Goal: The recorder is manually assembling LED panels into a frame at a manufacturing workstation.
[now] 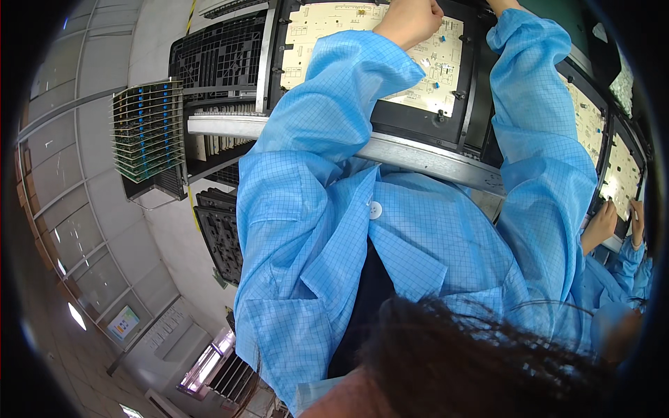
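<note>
My left hand (pixel 411 22) is over a cream circuit board (pixel 306 31), its fingers curled closed near the upper edge of the picture. Whatever those fingers may hold is too small or hidden to make out. Small blue parts (pixel 437 85) and a yellow part (pixel 361 12) sit on the board, which lies in a black carrier frame (pixel 411 117) with dark clips. Only the wrist and a bit of my right hand (pixel 503 5) show, to the right of the board; its fingers are cut off by the upper edge. Blue checked sleeves cover both my arms.
A metal rail (pixel 425 155) runs between my body and the carrier. More boards in carriers (pixel 620 171) line up at right, beside a co-worker's hands (pixel 601 226). At left stand a rack of stacked green boards (pixel 148 132) and black trays (pixel 219 56).
</note>
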`<state>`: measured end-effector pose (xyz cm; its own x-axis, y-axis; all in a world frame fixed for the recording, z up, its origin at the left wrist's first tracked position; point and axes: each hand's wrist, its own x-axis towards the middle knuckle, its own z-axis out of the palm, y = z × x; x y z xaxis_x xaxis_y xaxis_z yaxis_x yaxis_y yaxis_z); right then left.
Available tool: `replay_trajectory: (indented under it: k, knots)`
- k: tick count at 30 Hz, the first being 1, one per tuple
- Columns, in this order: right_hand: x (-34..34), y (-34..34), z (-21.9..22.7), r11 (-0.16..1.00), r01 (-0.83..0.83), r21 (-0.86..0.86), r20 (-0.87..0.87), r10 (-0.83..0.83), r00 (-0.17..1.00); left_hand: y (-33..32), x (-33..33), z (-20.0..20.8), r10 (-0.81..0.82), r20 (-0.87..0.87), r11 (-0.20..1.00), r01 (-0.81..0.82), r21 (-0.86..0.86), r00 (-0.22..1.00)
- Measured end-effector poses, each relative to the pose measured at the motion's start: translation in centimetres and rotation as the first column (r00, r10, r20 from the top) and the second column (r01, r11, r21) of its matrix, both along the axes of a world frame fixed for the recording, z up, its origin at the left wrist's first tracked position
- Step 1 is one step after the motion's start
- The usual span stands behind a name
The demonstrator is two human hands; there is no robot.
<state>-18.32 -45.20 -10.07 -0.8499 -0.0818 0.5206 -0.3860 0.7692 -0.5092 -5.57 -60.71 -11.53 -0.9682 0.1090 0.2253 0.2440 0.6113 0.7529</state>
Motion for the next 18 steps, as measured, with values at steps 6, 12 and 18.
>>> replay_trajectory:
  k: [6,12,18]
  knots:
    - [1.5,-5.0,1.5,0.983,-0.149,-0.105,0.140,0.163,0.977,-2.1,1.0,-2.0,0.078,-0.183,0.977,-0.112,-0.180,0.980]
    - [1.5,-0.6,2.4,0.963,-0.103,-0.250,0.082,0.127,0.989,0.5,3.5,2.5,0.043,-0.102,0.908,-0.082,-0.410,0.994]
    - [6.1,-3.1,4.7,0.752,-0.205,-0.626,0.288,0.468,0.836,-1.4,7.3,1.6,-0.048,0.034,0.924,0.057,-0.377,0.998]
